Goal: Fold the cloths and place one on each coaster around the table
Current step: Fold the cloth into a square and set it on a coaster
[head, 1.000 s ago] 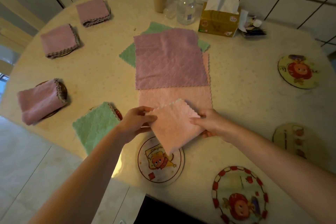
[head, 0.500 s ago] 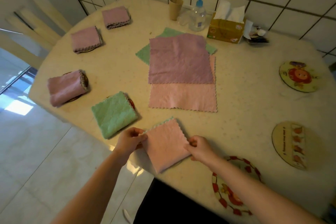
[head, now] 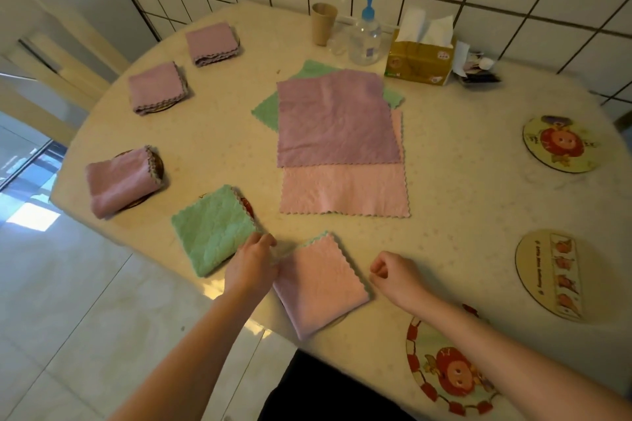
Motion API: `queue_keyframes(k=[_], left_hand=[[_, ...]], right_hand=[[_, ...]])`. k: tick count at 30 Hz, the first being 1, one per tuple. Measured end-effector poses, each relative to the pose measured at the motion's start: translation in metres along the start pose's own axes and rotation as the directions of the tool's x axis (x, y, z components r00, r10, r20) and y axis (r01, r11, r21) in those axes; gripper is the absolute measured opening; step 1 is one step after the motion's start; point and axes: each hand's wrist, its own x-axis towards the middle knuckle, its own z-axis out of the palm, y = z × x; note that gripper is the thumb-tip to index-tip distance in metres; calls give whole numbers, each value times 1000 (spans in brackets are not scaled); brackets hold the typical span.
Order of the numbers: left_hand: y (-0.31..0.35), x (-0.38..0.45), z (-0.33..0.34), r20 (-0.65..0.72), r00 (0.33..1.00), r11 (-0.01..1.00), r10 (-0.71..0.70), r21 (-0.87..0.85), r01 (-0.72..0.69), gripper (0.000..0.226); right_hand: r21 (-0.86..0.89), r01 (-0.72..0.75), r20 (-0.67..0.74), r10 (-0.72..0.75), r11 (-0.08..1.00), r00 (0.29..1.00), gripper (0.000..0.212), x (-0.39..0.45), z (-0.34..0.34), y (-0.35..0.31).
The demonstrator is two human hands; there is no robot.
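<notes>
Folded pink cloth (head: pixel 319 284) lying flat at the near edge of the desk (head: pixel 461 215), turned diamond-wise, one corner overhanging the rim; coaster beneath hidden, if any. Left hand (head: pixel 251 270) resting at its left corner, fingers (head: pixel 265 243) bunched together against the cloth edge, whether pinching it or only touching cannot be told. Right hand (head: pixel 396 275) just right of the cloth, clear of it, fingers curled loosely inward around nothing.

Folded green cloth (head: pixel 213 229) immediately left of the left hand, covering most of a coaster. Farther left and back along the rim, three folded mauve cloths (head: pixel 121 181) (head: pixel 157 87) (head: pixel 212 43), each on its own coaster. Mid-desk, an unfolded stack: mauve cloth (head: pixel 337 118) on top, pink sheet (head: pixel 345 190) showing below, green sheet (head: pixel 270 111) peeking out at the far left.

Bare coasters to the right: strawberry-bordered one (head: pixel 444 372) near, under the right forearm; picture-strip one (head: pixel 550 275) beyond; cartoon-face one (head: pixel 561 143) farther back. At the far wall, cup (head: pixel 323 24), pump bottle (head: pixel 366 34), tissue box (head: pixel 420 56).
</notes>
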Motion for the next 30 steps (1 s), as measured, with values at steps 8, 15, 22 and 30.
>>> queue_keyframes(k=[8,15,22,30], left_hand=[[32,67,-26,18,975,975,219,41,-220,37],[61,149,-32,72,917,914,393,77,-398,50],[80,207,-24,94,816,814,571,68,-577,54],[79,223,-23,-8,810,797,587,183,-576,53]], right_hand=[[-238,151,-208,-202,959,957,6,63,-67,-5],[-572,193,-120,-315,797,942,35,145,-100,-38],[-764,278,-24,-456,583,890,50,183,-102,-48],[-772,368,23,-556,518,831,38,209,-124,-63]])
